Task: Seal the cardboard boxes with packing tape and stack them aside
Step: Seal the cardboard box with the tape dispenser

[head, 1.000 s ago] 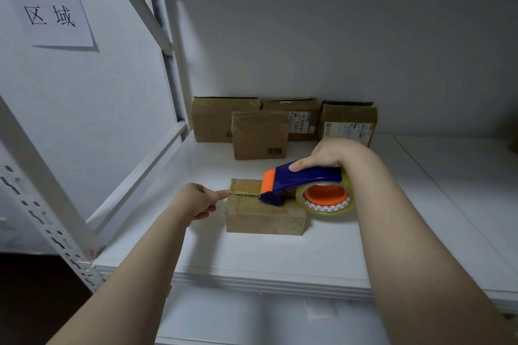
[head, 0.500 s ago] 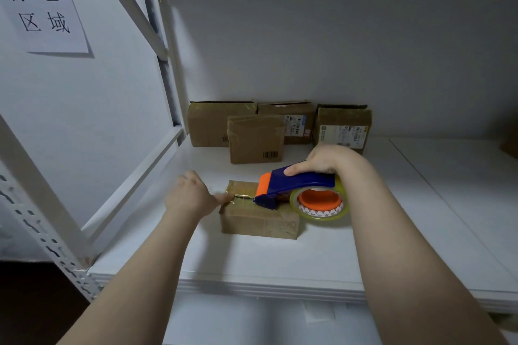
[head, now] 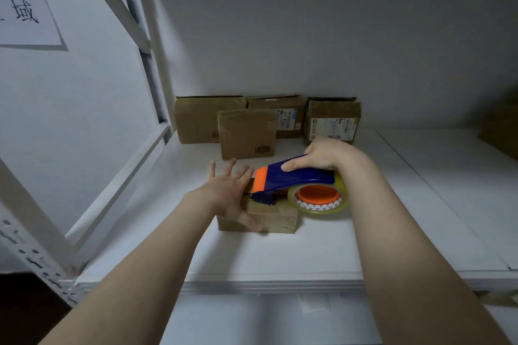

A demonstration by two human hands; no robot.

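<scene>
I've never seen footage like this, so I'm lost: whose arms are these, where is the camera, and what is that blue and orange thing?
No machine here: these are a person's two bare arms, filmed by one camera worn on the head, looking forward and down. The left hand lies flat, fingers spread, on the left end of a small box on a white shelf. The right hand grips a tape dispenser, the blue and orange thing, its nose on the box top and its clear roll toward the box's right. Four more boxes stand at the back of the shelf.
</scene>
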